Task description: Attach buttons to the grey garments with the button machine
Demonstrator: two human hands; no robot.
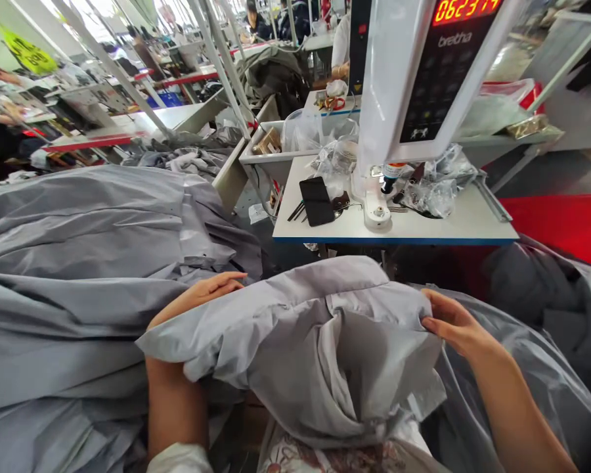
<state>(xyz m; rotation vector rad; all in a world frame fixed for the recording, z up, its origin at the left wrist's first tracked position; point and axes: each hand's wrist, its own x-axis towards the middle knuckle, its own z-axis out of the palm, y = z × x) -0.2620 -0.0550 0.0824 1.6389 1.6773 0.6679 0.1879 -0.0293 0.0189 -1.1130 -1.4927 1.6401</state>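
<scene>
A grey garment (295, 341) with a seamed band along its upper edge is spread between my hands, above my lap. My right hand (450, 318) pinches its right end between thumb and fingers. On the other side, the cloth lies across my left forearm. My left hand (219, 287) shows behind the cloth with its fingers stretched out, pointing right; its underside is hidden. Beyond the garment stands a white press machine (398, 85) with a red digital display, its round lower die (377, 211) on a white table (295, 230).
A large heap of grey garments (93, 263) fills the left side. On the table lie a black phone (317, 201) and crumpled clear plastic bags (438, 190). Plastic-covered dark cloth (536, 315) is at the right. Several people work at stations farther back.
</scene>
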